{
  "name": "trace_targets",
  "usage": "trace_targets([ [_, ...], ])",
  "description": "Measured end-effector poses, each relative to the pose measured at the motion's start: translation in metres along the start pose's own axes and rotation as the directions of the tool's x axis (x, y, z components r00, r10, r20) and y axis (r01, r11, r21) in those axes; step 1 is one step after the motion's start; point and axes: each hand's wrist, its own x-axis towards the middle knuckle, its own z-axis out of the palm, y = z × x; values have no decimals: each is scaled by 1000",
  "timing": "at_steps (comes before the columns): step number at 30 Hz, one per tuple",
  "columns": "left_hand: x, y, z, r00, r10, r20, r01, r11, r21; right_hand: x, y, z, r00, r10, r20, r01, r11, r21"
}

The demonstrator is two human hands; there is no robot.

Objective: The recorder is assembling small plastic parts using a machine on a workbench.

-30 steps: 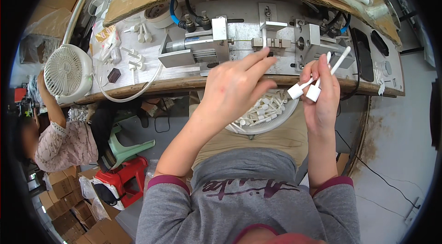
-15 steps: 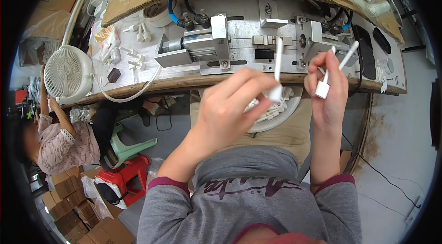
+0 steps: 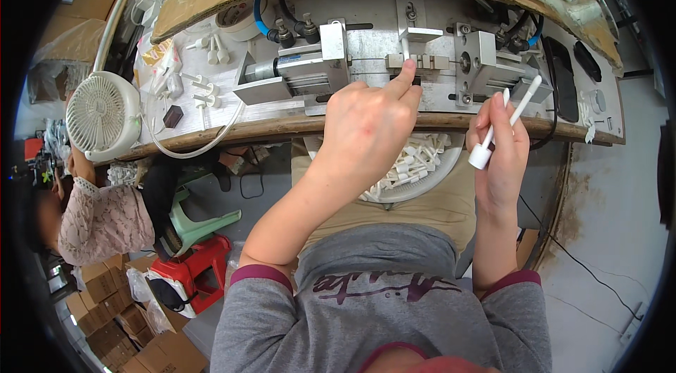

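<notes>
My left hand (image 3: 373, 119) is over the middle of the metal fixture (image 3: 436, 63). Its fingers close around the lower end of a white plastic stem piece (image 3: 405, 48), index finger stretched along it. The stem stands across the small slotted block (image 3: 431, 62); its wider end is hidden by the hand. In front of the bench edge, my right hand (image 3: 501, 141) is closed on white stem pieces. One shows a round cap (image 3: 480, 156) pointing down toward the left; another stem (image 3: 525, 100) sticks up to the right.
A round white tray (image 3: 422, 186) heaped with similar white pieces rests on my lap. Metal clamp blocks with blue hoses flank the slotted block. A white fan (image 3: 104, 114) stands at left, a phone (image 3: 560, 81) at right. Another person (image 3: 105, 222) sits at far left.
My left hand has carried its white stem piece up and away from me to the fixture's slotted block. My right hand has turned its pieces slightly and stays beside the bench edge.
</notes>
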Motion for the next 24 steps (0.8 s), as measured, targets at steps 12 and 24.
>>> trace_targets([
  [12,-24,26,-15,983,74,-169,-164,774,-612,-9,-2,19,990,77,122,-76,997,-16],
  [24,-6,-2,9,988,-11,-154,1,998,-66,-5,-3,5,969,96,228,-134,978,157],
])
